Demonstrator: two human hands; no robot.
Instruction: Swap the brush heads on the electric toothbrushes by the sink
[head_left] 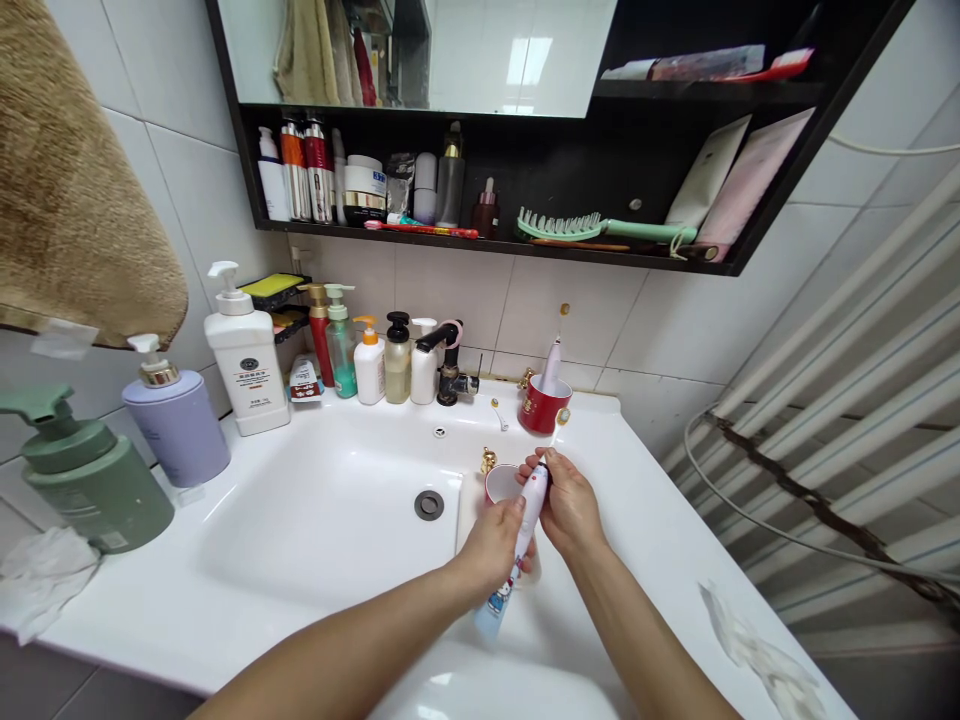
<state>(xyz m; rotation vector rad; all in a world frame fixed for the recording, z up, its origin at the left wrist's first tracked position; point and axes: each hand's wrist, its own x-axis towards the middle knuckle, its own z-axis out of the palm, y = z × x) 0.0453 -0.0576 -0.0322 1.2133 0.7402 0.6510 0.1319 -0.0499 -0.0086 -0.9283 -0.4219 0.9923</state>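
Observation:
Both hands are on a white electric toothbrush (532,495) held slanting over the right side of the sink. My left hand (487,548) is closed around its handle. Below that hand the handle shows a cartoon print and a light blue, blurred lower end. My right hand (571,500) is closed at the upper end, thumb and fingers pinching near the neck. A small bristled brush head (562,417) sticks out above the right fingers. Partly behind my hands stands a red cup (501,484) with a pale inside and a gold figure (488,459) at its side.
Another red cup (541,408) holds a lavender electric toothbrush (553,365). A loose brush head (499,414) lies near the black faucet (448,365). Several pump bottles (370,362) line the white sink's (315,500) back and left. A dark cabinet (555,165) hangs above; crumpled plastic (757,650) lies right.

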